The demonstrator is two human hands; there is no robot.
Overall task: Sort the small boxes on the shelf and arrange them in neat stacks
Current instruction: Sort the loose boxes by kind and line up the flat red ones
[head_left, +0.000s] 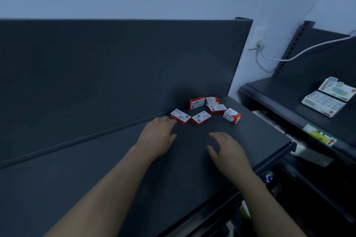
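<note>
While none of the small red-and-white cardboard boxes (201, 118) sits squarely on another, the task is judged to be at its opening step: approach, before the first pick. Six boxes lie scattered in a loose cluster on the dark grey metal shelf (96, 169), close to its back panel and toward its right end.

Layout of the cluster:
- The leftmost flat box (180, 116) and its neighbour lie face up at the front, just beside each other and at different angles.
- The upright box (196, 102) stands on its long edge at the back panel.
- Two more boxes crowd together to the right of it; whether one rests on the other cannot be told.
- The tilted end box (232, 115) lies apart at the right.

Hand state:
- The left hand (157, 136) is palm down with fingers straight and loosely together. Its fingertips are just beside the near end of the leftmost flat box; contact cannot be confirmed.
- The right hand (228, 148) hovers palm down over the shelf, fingers relaxed and slightly spread, thumb apart. It holds nothing and is short of the cluster.

Next move, as judged: pinch the leftmost flat box across its narrow sides with the left hand and set it down as a stack base. Each further box must first be turned to the same face and heading, the upright and tilted ones laid flat, and then lowered with edges flush. The light cardboard will probably slide if nudged, so the right hand should steady the stack.
</note>
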